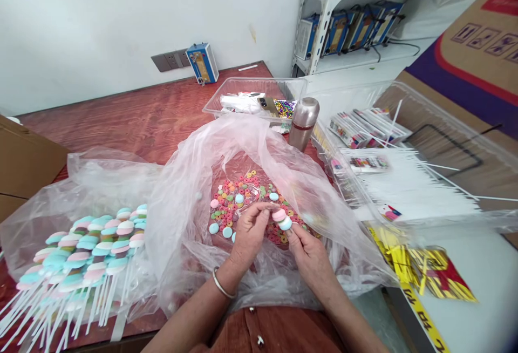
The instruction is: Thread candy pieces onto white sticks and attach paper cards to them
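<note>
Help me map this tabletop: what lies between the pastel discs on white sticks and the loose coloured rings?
The crumpled side of the translucent plastic bag lies between the discs on sticks and the rings, as the head view shows.

glossy wood table (162, 102), sheer plastic bag (251, 131).

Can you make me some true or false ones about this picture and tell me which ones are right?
1. The shiny silver metal flask is lying on its side. False: it stands upright.
2. A thin, pale round bangle is on the left wrist. True.
3. The right hand is empty. False: its grip holds a small stack of round pink and pale-blue pieces.
4. Pastel round pieces on thin white sticks lie left of both hands. True.
5. The small blue-and-white box is on the shelf. False: it's on the red wooden table.
</note>
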A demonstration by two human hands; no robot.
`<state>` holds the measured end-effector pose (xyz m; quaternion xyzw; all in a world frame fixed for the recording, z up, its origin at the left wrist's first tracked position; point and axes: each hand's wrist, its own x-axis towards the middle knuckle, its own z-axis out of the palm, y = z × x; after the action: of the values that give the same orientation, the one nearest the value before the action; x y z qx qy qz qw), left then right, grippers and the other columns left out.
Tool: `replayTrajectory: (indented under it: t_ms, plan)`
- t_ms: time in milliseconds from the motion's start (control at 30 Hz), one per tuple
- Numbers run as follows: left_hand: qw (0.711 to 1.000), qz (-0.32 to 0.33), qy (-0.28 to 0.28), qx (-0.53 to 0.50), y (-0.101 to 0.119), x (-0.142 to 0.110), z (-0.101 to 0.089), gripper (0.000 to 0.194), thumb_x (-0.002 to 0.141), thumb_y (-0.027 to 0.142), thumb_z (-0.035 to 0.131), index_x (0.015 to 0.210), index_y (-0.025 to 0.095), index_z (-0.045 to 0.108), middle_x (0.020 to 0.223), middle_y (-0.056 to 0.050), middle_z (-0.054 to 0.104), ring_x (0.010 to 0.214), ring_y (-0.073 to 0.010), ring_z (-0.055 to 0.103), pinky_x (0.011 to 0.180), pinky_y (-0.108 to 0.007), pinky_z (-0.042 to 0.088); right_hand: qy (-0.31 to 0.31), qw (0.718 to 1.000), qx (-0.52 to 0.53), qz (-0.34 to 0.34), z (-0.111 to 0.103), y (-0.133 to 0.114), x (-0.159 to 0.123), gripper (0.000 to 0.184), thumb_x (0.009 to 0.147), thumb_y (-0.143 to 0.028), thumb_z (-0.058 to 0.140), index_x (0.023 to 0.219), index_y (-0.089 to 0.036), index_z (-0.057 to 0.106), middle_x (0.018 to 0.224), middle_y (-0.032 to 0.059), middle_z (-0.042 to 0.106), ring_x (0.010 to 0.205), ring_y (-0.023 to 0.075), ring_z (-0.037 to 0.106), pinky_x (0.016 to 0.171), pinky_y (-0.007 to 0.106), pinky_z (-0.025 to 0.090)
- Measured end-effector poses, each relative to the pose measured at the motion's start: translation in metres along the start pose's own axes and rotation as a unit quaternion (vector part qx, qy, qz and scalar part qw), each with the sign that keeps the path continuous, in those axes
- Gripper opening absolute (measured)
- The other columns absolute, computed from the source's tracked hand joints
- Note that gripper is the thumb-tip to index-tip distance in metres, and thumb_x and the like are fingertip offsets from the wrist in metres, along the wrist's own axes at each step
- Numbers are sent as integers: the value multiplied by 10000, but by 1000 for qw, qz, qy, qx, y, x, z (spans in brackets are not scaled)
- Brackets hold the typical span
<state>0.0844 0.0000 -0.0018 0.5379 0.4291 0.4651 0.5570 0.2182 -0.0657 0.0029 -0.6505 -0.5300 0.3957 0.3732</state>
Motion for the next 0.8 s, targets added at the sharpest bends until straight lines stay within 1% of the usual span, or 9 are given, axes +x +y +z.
replayTrajectory:
  t_ms: [67,133,233,300,433,500,567,667,800]
  plan:
    - [990,-70,50,-108,4,1,5,162,912,336,513,915,197,595,990,-54,709,913,-194,680,808,-348,554,1,1000,-8,-20,-2,-3,1,319,972,-368,371,991,-187,634,832,24,662,756,181,593,695,259,440]
    - [975,-117,69,-176,10,2,11,158,888,359,518,905,203,527,937,-41,685,851,-182,677,757,-329,553,5,999,-30,-41,-2,-8,2,321,981,-337,354,991,-181,635,874,48,671,835,196,612,766,277,454]
    - [963,-140,41,-225,22,3,20,233,901,423,476,970,204,510,924,-45,655,846,-180,664,752,-322,541,15,994,-88,-68,2,-15,2,348,990,-302,317,906,-180,631,845,76,657,904,222,614,841,320,462]
    - [965,-141,24,-222,27,2,24,273,910,461,460,937,195,515,917,-55,649,844,-179,652,760,-321,534,19,988,-127,-82,5,-17,1,350,988,-282,305,887,-185,627,859,92,671,922,232,623,849,337,472]
    - [966,-149,70,-201,26,3,28,278,916,456,448,798,205,473,830,-39,621,770,-164,627,739,-313,528,14,969,-227,-93,7,-6,-11,324,968,-256,322,1057,-180,623,926,113,734,812,237,694,689,314,509]
    - [956,-149,88,-236,23,4,29,284,933,446,417,789,210,476,785,-25,599,705,-156,612,711,-319,529,2,952,-293,-93,7,4,-19,349,966,-258,316,1110,-180,624,809,99,751,649,239,707,537,297,472]
    - [945,-153,96,-273,19,3,31,297,941,447,410,775,212,481,737,-12,581,631,-146,583,683,-328,527,-13,935,-344,-89,7,12,-25,351,966,-262,312,1065,-194,642,655,71,729,516,237,681,440,289,403]
    - [934,-171,121,-291,13,0,39,297,926,469,447,753,227,464,673,7,557,573,-143,542,669,-339,519,-23,925,-369,-84,8,17,-28,319,958,-253,332,1022,-218,643,575,51,702,458,231,661,401,283,360]
    - [924,-188,144,-301,13,-4,47,279,891,496,502,777,245,464,630,26,531,603,-161,555,695,-347,521,-27,928,-357,-100,11,14,-25,327,967,-278,325,992,-235,648,594,59,702,462,238,652,399,291,375]
